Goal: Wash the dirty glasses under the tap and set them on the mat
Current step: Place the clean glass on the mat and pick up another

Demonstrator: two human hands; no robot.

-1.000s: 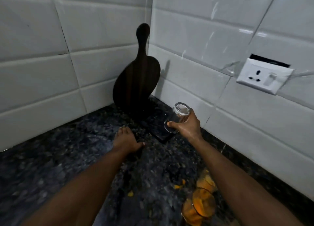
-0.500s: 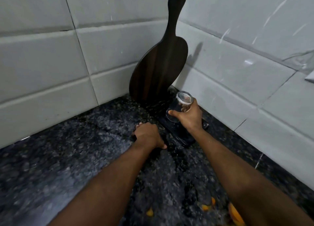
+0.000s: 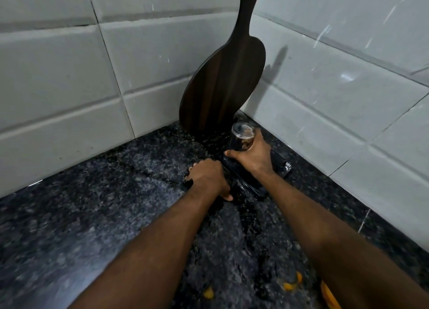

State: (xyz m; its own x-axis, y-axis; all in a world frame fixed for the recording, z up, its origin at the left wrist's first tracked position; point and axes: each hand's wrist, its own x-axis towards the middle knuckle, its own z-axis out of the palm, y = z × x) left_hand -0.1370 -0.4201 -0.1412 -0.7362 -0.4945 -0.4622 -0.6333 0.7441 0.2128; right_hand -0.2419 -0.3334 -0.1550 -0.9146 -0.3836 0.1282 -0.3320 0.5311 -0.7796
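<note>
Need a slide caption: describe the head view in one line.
Right hand holds an inverted glass at the dark mat beside a leaning wooden board; left hand rests at the mat's edge.

Right hand [image 3: 255, 157] grips an inverted glass [image 3: 241, 138] on the mat [image 3: 282, 168]; left hand [image 3: 206, 178] rests on the counter [image 3: 92, 216].

Glass [image 3: 241, 139] on mat [image 3: 281, 167] (corner); board [image 3: 222, 83] behind

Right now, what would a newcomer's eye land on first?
The dark paddle-shaped wooden board leaning upright in the white-tiled corner. Just in front of it, the right hand grips a clear glass, base up, over the black mat, with the left hand knuckles-up beside the mat on the speckled granite counter.
</note>
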